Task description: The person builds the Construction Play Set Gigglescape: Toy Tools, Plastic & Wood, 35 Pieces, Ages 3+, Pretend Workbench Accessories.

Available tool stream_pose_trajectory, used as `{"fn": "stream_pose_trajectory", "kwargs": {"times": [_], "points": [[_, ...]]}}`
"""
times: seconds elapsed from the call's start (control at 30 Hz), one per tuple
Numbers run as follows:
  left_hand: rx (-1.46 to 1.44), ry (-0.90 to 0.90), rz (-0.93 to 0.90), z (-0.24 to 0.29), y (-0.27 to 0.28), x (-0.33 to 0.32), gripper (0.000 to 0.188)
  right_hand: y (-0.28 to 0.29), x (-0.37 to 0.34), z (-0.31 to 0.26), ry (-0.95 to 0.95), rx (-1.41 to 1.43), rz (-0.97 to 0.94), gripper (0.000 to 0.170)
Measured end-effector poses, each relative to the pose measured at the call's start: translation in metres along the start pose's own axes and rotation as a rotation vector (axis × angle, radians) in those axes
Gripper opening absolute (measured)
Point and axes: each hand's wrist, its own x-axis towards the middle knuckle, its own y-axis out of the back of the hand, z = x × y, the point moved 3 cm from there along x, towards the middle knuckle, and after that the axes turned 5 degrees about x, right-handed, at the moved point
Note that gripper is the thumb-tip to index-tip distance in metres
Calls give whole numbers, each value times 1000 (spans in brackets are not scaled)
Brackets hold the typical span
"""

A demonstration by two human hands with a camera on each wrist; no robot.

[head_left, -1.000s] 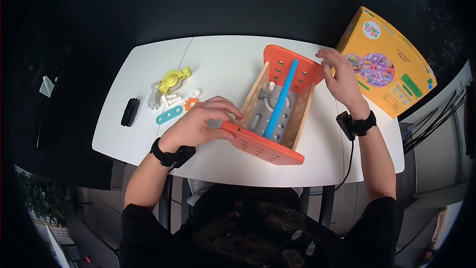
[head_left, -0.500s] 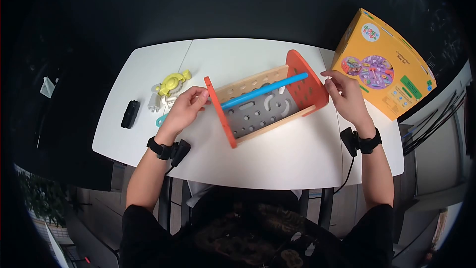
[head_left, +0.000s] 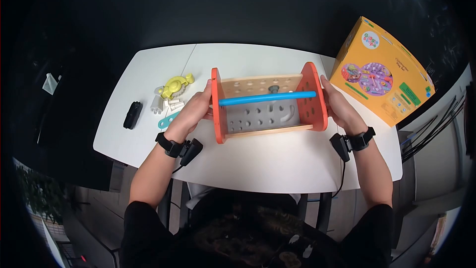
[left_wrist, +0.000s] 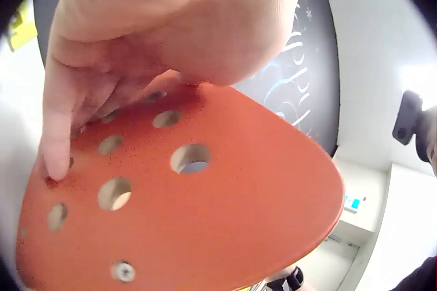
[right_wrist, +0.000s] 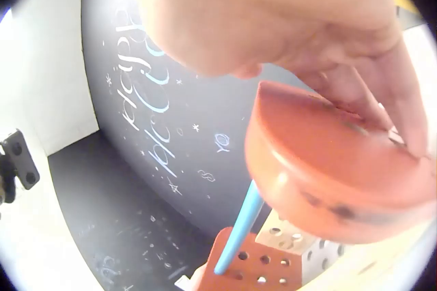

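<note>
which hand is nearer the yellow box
Right. The right hand is at the orange end panel nearest the yellow box; the left hand is at the opposite end panel, with the toy frame between it and the box.

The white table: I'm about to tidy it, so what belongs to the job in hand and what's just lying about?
In the job:
toy toolbox, between left hand and right hand

Lying about, apparently unused:
yellow-green toy piece
white screws
teal strip
black object
play set box

The yellow box [head_left: 384, 72] reads "Giggle" (its smaller print is blurred); the blackboard [right_wrist: 181, 113] reads "Happy"
</note>
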Motion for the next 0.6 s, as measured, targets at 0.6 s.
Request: {"fn": "stream_pose_trajectory", "kwargs": {"times": [0.6], "points": [[-590,-493,-40,22,6,12,62,18,-25,-2,359,394,-199,49]]}}
